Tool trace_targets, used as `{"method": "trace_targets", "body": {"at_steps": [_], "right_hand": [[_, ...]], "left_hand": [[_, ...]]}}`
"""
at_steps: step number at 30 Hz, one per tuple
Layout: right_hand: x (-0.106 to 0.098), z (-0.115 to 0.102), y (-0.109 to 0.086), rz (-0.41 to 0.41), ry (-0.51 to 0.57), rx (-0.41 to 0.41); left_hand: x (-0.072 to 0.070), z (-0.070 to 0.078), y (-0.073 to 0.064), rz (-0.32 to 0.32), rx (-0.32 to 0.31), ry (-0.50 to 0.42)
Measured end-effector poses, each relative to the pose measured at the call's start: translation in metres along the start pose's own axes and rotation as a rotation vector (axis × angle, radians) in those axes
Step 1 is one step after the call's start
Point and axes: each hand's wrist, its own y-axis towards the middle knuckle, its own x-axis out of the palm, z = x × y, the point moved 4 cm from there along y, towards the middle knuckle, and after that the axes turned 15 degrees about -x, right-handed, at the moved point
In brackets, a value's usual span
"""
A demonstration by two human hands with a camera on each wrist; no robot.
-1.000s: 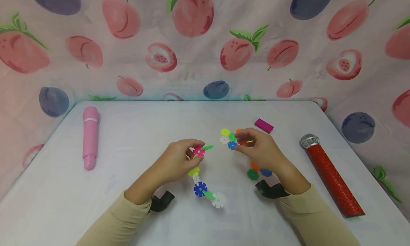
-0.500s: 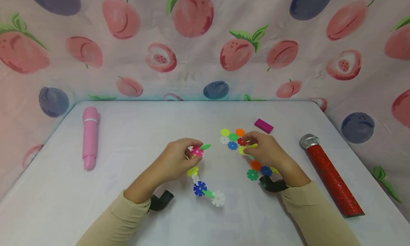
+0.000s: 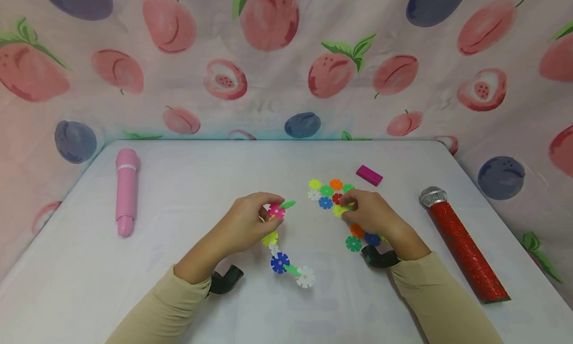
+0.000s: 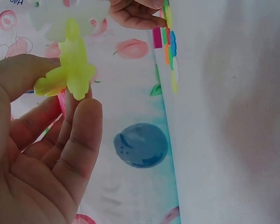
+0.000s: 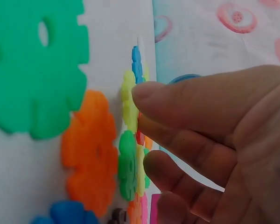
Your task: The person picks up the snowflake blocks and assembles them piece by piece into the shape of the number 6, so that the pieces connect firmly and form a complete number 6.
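My left hand [image 3: 245, 223] pinches a chain of interlocking flower-shaped plastic discs by its pink disc [image 3: 276, 211]. A green disc [image 3: 288, 204] sticks out edge-on at the top. Below hang yellow, white and blue discs, and a white disc [image 3: 305, 277] at the lower end. In the left wrist view a yellow disc [image 4: 75, 70] shows near the thumb. Over the loose discs, my right hand [image 3: 373, 215] has its thumb and index fingertips at a yellow disc [image 5: 129, 100]; whether they grip it cannot be told. Red, green, orange and blue discs lie around it.
A pink microphone [image 3: 127, 192] lies at the left and a red glittery microphone [image 3: 467, 249] at the right. Behind the discs is a magenta block [image 3: 369, 175]. Each wrist carries a black camera mount [image 3: 227, 280]. A fruit-print cloth [image 3: 268, 70] hangs behind the white table [image 3: 188, 170].
My right hand first drew back to the right, uncovering the orange and red discs. Its fingertips then lowered and came closer together at a yellow disc. The left hand and chain barely moved.
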Motion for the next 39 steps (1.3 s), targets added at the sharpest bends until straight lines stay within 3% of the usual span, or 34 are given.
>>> {"method": "trace_targets", "body": {"at_steps": [21,39], "right_hand": [[0.0062,-0.0046,0.0027,-0.019,-0.032,0.033],[0.0051,-0.0090,-0.0010,-0.057,0.008,-0.044]], "left_hand": [[0.0001,-0.0008,0.0007,-0.001,-0.009,-0.010],[-0.0005,-0.0005,0.0005,-0.002,-0.022,-0.012]]}}
